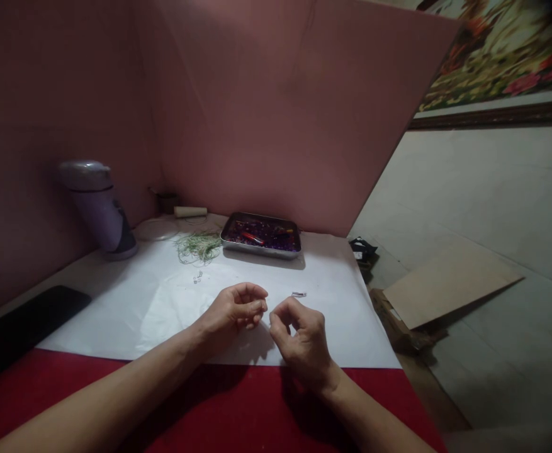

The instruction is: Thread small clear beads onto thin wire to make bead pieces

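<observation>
Over the white sheet, my left hand is closed in a pinch, thumb against fingers. Whatever sits between the fingertips is too small to name. Just to its right, my right hand also pinches, with thumb and forefinger curled into a ring; anything in it cannot be made out. A narrow gap separates the two hands. Behind my right hand lies a small shiny metal piece. Several tiny clear or silvery bits lie on the sheet, near a loose tangle of pale green thread.
A metal tray of dark purple beads with a red tool stands at the back. Left are a lilac bottle and a black flat object. A pale roll lies by the pink wall. Cardboard is beyond the right edge.
</observation>
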A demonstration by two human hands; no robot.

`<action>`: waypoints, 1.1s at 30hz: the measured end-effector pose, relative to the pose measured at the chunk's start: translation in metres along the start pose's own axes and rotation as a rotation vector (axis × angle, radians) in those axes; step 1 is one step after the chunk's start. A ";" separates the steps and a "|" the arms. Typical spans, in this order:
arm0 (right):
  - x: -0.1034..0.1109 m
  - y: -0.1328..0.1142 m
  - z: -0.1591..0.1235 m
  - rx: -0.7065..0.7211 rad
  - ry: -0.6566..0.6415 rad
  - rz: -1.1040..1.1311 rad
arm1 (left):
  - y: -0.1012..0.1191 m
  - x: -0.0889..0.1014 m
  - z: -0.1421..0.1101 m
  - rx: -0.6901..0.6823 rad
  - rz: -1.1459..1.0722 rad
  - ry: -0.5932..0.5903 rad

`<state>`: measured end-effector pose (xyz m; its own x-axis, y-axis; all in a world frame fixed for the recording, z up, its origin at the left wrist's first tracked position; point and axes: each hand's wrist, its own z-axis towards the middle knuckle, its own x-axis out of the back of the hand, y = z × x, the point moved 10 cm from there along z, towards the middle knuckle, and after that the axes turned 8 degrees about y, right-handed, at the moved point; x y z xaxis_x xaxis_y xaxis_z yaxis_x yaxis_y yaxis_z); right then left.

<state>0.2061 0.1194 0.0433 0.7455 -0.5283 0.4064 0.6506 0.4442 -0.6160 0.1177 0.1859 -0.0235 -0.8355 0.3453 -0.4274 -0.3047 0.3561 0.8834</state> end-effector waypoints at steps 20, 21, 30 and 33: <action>-0.001 -0.001 0.000 0.022 0.007 -0.029 | -0.001 -0.003 0.000 -0.006 0.004 -0.023; -0.001 -0.002 0.000 0.029 0.007 -0.032 | -0.001 -0.003 -0.001 -0.006 0.004 -0.021; 0.003 -0.003 0.001 0.051 0.046 -0.052 | -0.001 -0.003 -0.001 0.000 0.010 -0.008; 0.004 -0.004 0.002 0.054 0.054 -0.059 | -0.001 -0.002 -0.001 0.005 0.006 0.000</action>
<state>0.2067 0.1171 0.0485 0.6976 -0.5925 0.4029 0.7011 0.4484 -0.5545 0.1190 0.1843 -0.0238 -0.8374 0.3473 -0.4220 -0.2973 0.3584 0.8850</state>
